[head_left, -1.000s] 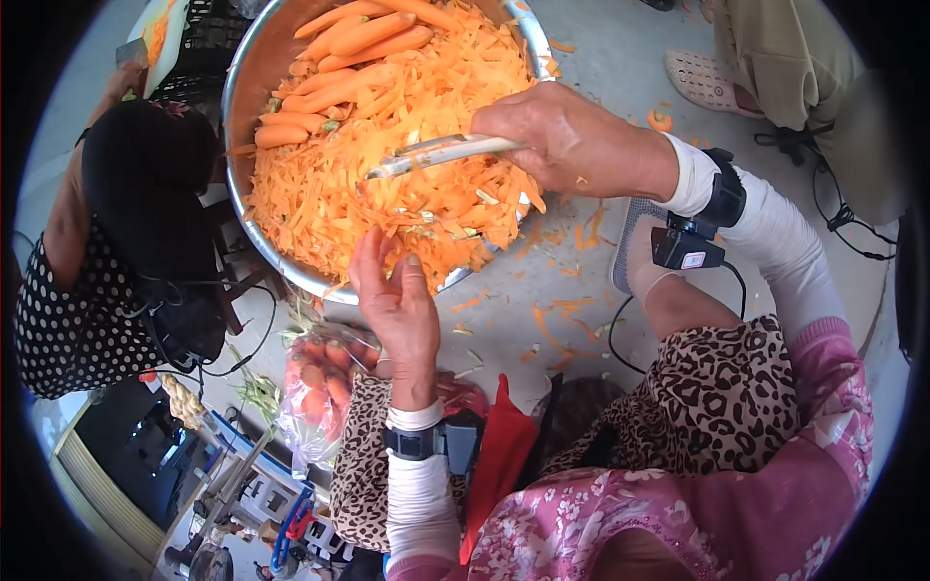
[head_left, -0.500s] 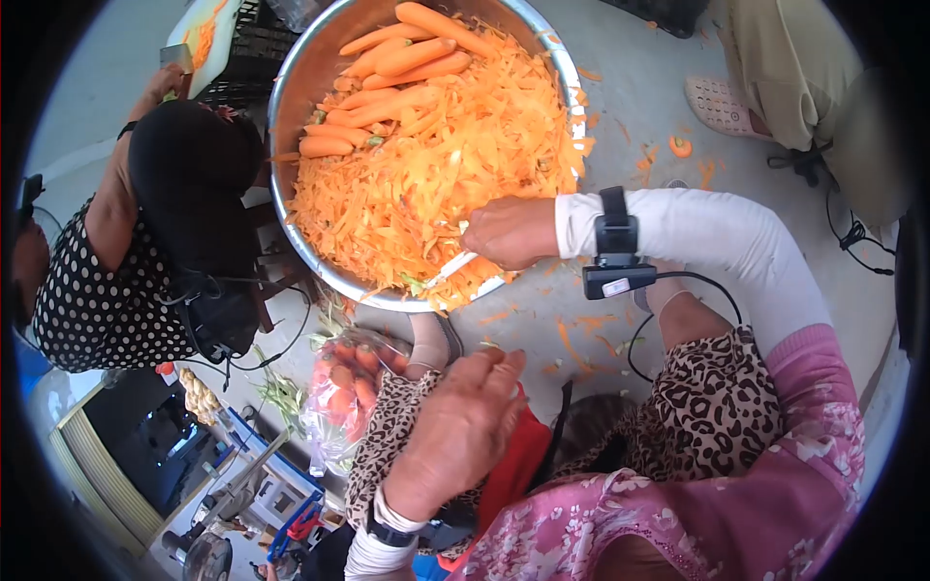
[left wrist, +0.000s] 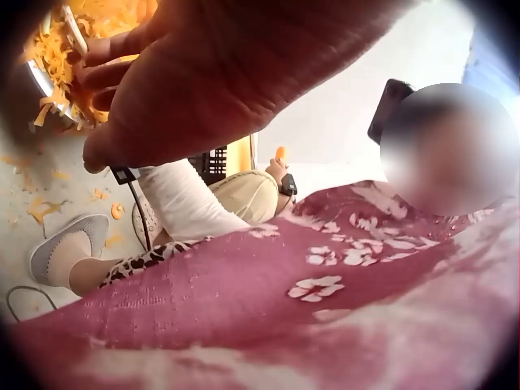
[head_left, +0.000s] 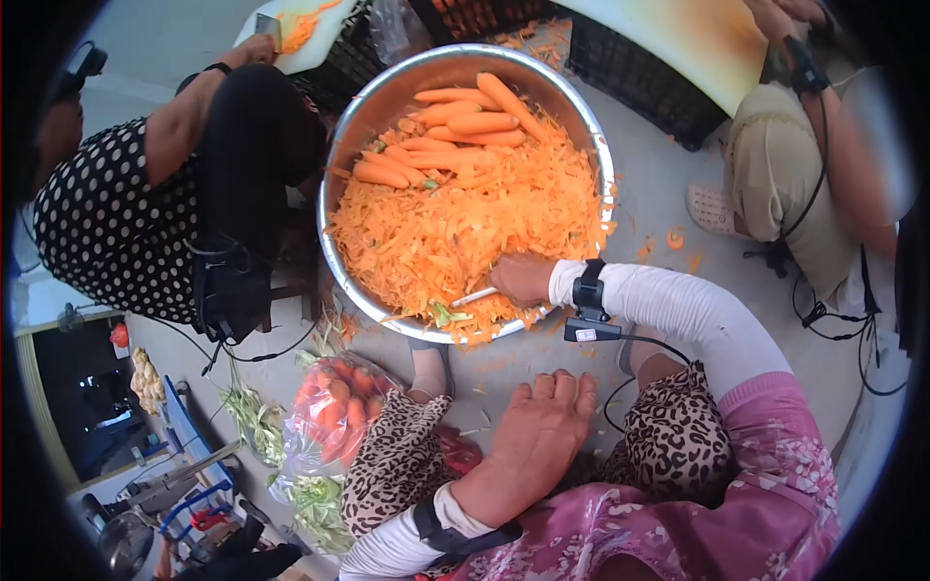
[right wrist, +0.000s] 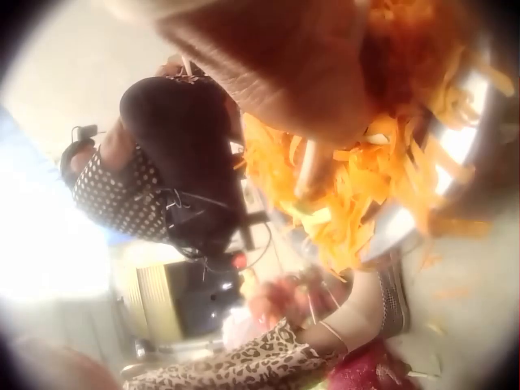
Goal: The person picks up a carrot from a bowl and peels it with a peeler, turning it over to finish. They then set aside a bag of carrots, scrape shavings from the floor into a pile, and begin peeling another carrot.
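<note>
A large metal basin [head_left: 332,247] holds a heap of orange carrot peelings [head_left: 455,228], with several peeled carrots [head_left: 482,123] on the far side. At the heap's near right edge, my right hand [head_left: 523,279] grips a peeler [head_left: 475,296], its pale handle pointing left over the peelings. The right wrist view shows the peeler [right wrist: 305,169] below the hand, close to the shreds. Over the lap, my left hand [head_left: 538,426] is held palm down with loosely extended fingers and nothing in it. In the left wrist view its fingers overlap the basin.
A clear bag of unpeeled carrots [head_left: 334,402] stands left of my knee, beside green leafy scraps [head_left: 315,504]. Another person's hand works at a white board [head_left: 329,39] at upper left. Black crates [head_left: 630,82] stand behind the basin. Someone in beige trousers [head_left: 775,174] sits at right.
My left hand has drawn back from the basin's near rim to above my lap. My right hand has lowered the peeler into the peelings. The head view has shifted, showing more behind the basin.
</note>
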`<state>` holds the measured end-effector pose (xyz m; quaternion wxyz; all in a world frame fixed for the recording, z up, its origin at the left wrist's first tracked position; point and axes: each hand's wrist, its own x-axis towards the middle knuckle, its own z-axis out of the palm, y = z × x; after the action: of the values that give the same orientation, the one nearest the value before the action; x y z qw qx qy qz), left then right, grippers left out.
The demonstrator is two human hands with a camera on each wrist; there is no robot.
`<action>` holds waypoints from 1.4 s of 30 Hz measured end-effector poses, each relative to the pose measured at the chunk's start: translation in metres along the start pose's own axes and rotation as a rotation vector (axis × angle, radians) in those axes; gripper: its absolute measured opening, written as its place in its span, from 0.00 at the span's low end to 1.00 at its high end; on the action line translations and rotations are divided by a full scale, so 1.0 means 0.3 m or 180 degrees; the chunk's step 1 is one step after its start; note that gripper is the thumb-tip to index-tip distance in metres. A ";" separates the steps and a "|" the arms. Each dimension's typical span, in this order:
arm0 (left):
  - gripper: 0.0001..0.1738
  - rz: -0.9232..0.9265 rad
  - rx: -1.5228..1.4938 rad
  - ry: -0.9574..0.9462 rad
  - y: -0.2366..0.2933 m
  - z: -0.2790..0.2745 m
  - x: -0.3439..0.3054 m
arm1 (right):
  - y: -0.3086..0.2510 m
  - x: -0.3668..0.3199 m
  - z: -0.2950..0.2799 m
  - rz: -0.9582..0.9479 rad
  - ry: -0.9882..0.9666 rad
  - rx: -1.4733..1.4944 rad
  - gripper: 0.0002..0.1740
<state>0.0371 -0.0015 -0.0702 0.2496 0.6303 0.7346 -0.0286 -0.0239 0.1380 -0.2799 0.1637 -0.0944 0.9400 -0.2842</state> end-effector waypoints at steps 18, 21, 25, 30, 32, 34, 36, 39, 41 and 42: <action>0.07 -0.0019 -0.0200 0.1521 -0.004 -0.104 -0.001 | -0.179 -0.184 -0.451 0.0258 0.0122 0.0627 0.10; 0.06 -0.0041 -0.0173 0.1600 -0.019 -0.132 -0.015 | -0.265 -0.211 -0.548 0.0981 -0.0060 0.1372 0.11; 0.07 -0.0098 -0.0138 0.1705 -0.036 -0.136 -0.038 | -0.299 -0.219 -0.597 0.0814 0.0620 0.0643 0.14; 0.08 -0.0006 -0.0206 0.1783 -0.073 -0.159 -0.081 | -0.357 -0.258 -0.654 0.1326 0.0861 0.0663 0.11; 0.08 -0.0086 -0.0202 0.1802 -0.086 -0.173 -0.102 | -0.393 -0.270 -0.662 0.1394 0.0893 0.1281 0.10; 0.08 -0.0145 -0.0213 0.1752 -0.101 -0.192 -0.115 | -0.451 -0.276 -0.684 0.1466 0.0891 0.1918 0.09; 0.09 -0.0182 -0.0237 0.1671 -0.119 -0.201 -0.123 | -0.526 -0.267 -0.697 0.1387 0.1079 0.2682 0.07; 0.11 -0.0232 -0.0299 0.1790 -0.164 -0.219 -0.133 | -0.605 -0.233 -0.699 0.1129 0.1067 0.3068 0.07; 0.12 -0.0411 -0.0361 0.2010 -0.191 -0.229 -0.146 | -0.633 -0.200 -0.685 0.1027 0.1057 0.2960 0.06; 0.10 -0.0410 -0.0308 0.1913 -0.204 -0.234 -0.153 | -0.627 -0.177 -0.662 0.0812 0.1146 0.2858 0.06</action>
<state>-0.0399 -0.0308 -0.0069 0.0486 0.5500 0.8145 0.1782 -0.0305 0.0981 -0.0043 0.0568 0.1516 0.7422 -0.6503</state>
